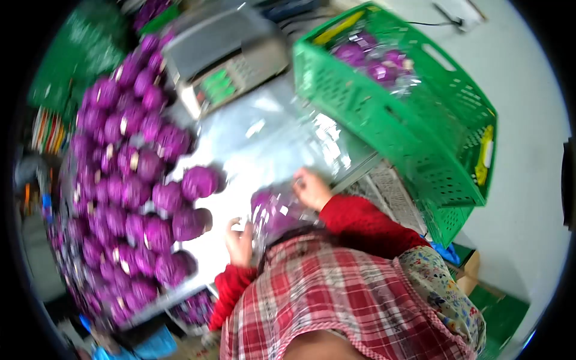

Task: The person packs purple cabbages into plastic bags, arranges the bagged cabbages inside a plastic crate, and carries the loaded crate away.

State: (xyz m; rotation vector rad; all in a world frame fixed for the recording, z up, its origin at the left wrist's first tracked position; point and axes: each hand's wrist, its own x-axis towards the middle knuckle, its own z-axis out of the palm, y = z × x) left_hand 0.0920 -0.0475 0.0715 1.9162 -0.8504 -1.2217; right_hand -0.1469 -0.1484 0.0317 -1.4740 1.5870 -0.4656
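A clear plastic bag [277, 211] with purple cabbages inside lies at the front edge of the metal table, close against my apron. My right hand [312, 189] is closed at the bag's upper right side, its fingers curled on the film. At the left side of the bag, my left hand [240, 243] pinches the film, though motion blur softens its fingertips. Left of my hands, a big pile of loose purple cabbages [137, 191] covers the table, and one cabbage [200, 182] sits at its near edge.
A weighing scale [225, 60] with green keys stands at the back. To the right is a green crate [360, 117] holding several bagged cabbages [381, 66]. The shiny metal tabletop [240, 141] spreads between scale and bag. Part of another person [36, 171] shows at far left.
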